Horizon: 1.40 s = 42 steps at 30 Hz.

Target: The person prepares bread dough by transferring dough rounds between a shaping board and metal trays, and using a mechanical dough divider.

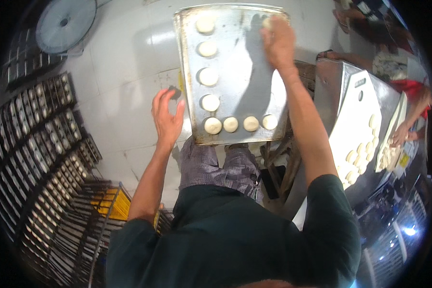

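Round, flattened pieces of pale dough point(208, 77) lie on a worn metal baking tray point(225, 91). They run in a column down its left side and a row along its near edge. At the tray's far right corner, my right hand point(279, 45) is closed around another dough round point(267, 22), whose lower part the fingers cover. The hand's shadow falls across the tray's right half. My left hand point(168, 117) hangs just left of the tray, holding nothing, with fingers apart and slightly bent.
On the right, a metal table point(329, 81) bears a white board point(355, 110) with several dough rounds. Beyond it, a co-worker's hand point(401, 134) touches dough strips. Tall racks point(38, 158) of loaded trays fill the left, beside a yellow crate point(111, 202). A grey round lid point(66, 23) is at far left.
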Each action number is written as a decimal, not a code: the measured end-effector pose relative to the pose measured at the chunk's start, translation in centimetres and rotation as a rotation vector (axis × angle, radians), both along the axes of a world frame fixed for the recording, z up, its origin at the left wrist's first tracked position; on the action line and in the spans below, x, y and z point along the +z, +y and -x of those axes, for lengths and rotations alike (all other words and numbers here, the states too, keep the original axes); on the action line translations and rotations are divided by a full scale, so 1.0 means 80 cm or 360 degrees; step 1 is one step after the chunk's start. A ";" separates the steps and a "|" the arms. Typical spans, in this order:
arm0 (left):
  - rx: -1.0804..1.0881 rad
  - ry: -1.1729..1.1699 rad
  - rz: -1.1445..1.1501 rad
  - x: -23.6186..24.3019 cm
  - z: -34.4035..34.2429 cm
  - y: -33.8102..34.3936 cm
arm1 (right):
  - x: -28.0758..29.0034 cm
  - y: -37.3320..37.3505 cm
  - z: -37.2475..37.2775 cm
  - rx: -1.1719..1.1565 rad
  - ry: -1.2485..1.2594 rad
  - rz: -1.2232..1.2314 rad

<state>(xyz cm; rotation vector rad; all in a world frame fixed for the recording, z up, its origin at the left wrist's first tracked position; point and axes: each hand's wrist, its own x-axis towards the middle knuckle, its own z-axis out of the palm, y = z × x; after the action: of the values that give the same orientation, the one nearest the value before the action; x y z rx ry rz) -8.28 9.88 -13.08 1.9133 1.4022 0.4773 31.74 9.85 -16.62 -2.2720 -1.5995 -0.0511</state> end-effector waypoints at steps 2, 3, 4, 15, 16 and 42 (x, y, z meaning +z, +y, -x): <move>-0.0099 0.0111 0.0002 0.009 0.010 -0.025 | -0.008 -0.017 0.032 0.0012 -0.0093 0.0256; -0.0181 0.0122 -0.0030 0.005 0.011 -0.030 | -0.001 -0.019 0.034 0.0013 -0.0066 0.0360; -0.0208 0.0118 -0.0038 0.003 0.006 -0.035 | 0.008 -0.016 0.033 -0.0038 0.0008 0.0411; -0.0633 -0.0610 -0.0382 0.135 -0.225 -0.098 | 0.275 -0.236 0.013 -0.0638 0.0716 -0.0633; -0.0781 -0.0689 -0.0403 0.154 -0.268 -0.114 | 0.259 -0.306 -0.064 -0.0851 0.0498 -0.0546; -0.1797 0.0060 -0.0063 0.210 -0.689 -0.232 | 0.282 -0.555 -0.267 -0.1056 0.0879 0.0274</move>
<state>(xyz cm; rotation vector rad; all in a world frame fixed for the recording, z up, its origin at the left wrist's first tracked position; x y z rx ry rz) 46.88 -8.70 3.69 2.3683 0.1666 -0.0923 53.08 -34.53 5.97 -2.5406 -0.5669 0.5141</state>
